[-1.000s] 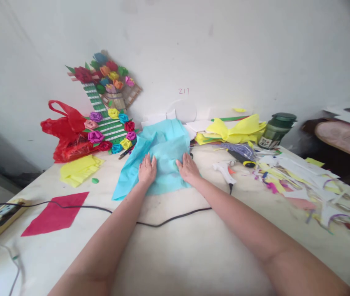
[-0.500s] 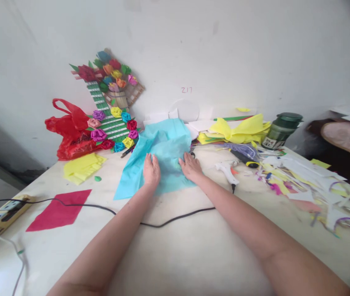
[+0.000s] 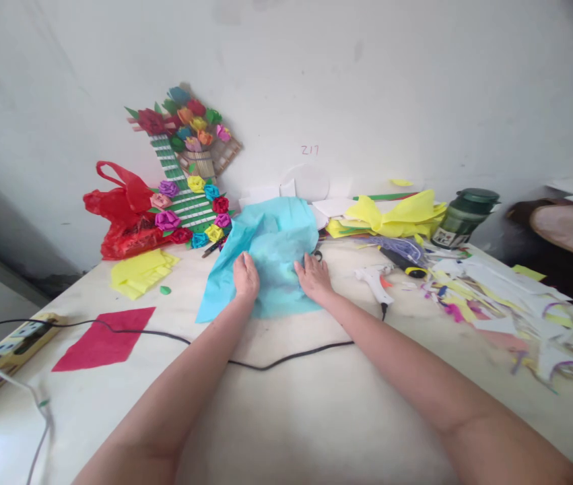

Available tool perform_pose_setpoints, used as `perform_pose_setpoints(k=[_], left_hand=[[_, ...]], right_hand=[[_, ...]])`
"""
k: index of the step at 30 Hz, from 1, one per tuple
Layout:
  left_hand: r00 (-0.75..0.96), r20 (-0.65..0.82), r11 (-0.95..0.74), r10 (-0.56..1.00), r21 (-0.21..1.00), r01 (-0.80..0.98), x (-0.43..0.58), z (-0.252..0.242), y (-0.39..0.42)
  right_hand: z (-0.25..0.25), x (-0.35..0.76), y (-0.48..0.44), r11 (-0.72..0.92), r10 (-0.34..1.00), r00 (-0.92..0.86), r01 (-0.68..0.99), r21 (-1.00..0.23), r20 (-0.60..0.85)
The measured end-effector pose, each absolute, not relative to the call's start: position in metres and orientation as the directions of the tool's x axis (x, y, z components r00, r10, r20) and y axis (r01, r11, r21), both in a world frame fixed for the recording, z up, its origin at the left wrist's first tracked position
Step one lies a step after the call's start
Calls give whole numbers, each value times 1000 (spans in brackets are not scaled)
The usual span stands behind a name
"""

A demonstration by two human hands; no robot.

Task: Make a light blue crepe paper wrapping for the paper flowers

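Note:
A large light-blue sheet, apparently thin paper (image 3: pixel 279 219), lies crumpled on the white table with its middle bulging up. What makes the bulge, if anything, is hidden under it. My left hand (image 3: pixel 246 275) rests against the left side of the bulge, fingers stretched and close together. On the right side my right hand (image 3: pixel 314 277) touches the sheet with its fingers spread forward. Neither hand is wrapped round anything. Right of that hand lies a white glue gun (image 3: pixel 376 283), its black cord running across the table.
Behind stand a paper-flower decoration (image 3: pixel 192 202) and a red plastic bag (image 3: pixel 124 212). Left lie a red sheet (image 3: pixel 107 339), yellow paper (image 3: pixel 142 273) and a power strip (image 3: pixel 28 342). Right are a screwdriver-like tool (image 3: pixel 402 261), a dark green bottle (image 3: pixel 465 219) and paper scraps (image 3: pixel 495 323).
The whole view has shifted slightly. The sheet's near edge and bulge have changed shape a little between my hands, which stay at its two sides.

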State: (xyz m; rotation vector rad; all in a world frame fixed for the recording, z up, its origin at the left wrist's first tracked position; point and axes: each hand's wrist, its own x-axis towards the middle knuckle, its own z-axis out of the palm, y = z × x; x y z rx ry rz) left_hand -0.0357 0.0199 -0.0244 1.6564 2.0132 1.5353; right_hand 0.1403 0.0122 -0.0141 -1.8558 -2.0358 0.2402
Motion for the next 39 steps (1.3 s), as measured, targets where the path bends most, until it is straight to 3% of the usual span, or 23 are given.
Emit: perform_pose_setpoints(k=[5,21,26,31,39], left_hand=[[-538,374,-60,756,858,511,-41,-17,19],[-469,327,-187,821,929,320,-69,-14,21],[-503,309,-186,807,942,280,-68,-11,13],[-535,318,-201,783,942,267,-70,-9,8],[-536,381,-348,753,923,168,-68,-8,14]], right_hand=[[-15,131,5,80,991,-26,896,-437,129],[-11,108,-22,-8,981,144,701,-714,131],[-15,109,-23,45,977,139,601,-798,160],[-27,109,-16,181,949,141,493,-851,283],[-39,111,-10,316,890,160,459,-830,428]])
